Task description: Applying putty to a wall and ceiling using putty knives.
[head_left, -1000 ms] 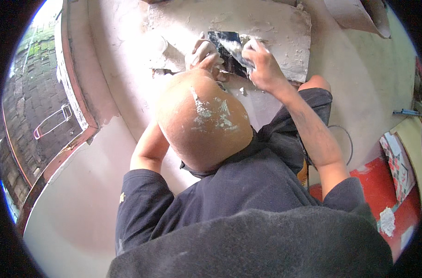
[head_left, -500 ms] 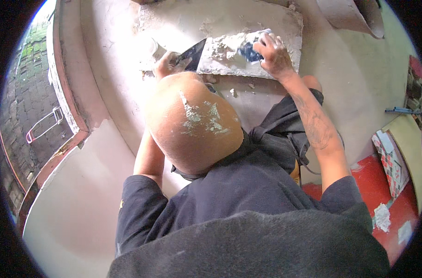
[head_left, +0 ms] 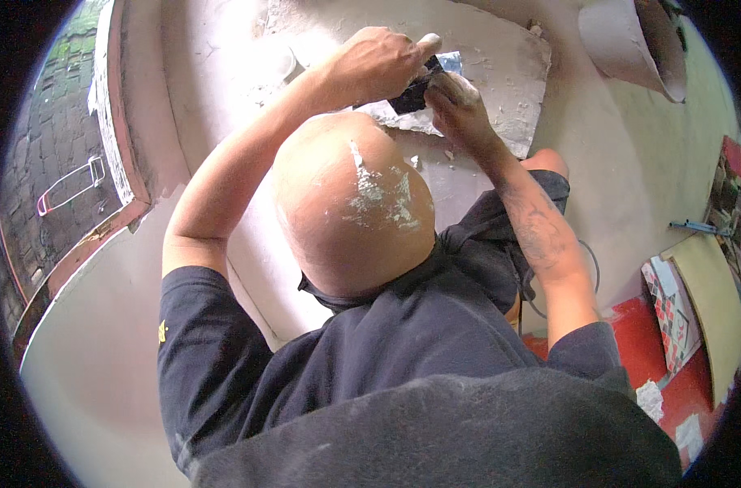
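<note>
My left hand [head_left: 378,61] is closed and reaches across above my bent left knee [head_left: 346,203], which is smeared with white paste. Close beside it, my right hand [head_left: 458,102] is also closed. A flat black scraper [head_left: 409,98] shows between the hands, its blade pointing down toward the board. A second, bluish scraper [head_left: 450,61] shows behind the fingers of my right hand, and its grip is hidden. Both tools meet above a pale board [head_left: 508,89] coated with white putty. My fingers hide where the tools touch.
A round white lid or cup [head_left: 283,63] stands left of the board. To the right lie a large pale tube [head_left: 630,45], a leaning cream panel [head_left: 708,305] and a patterned strip [head_left: 671,317] on red floor. A hacksaw frame [head_left: 71,187] lies on the paving outside, left.
My left hand has risen and moved right with the black scraper, up to my right hand. My right hand has shifted slightly left, and the scrapers are now together.
</note>
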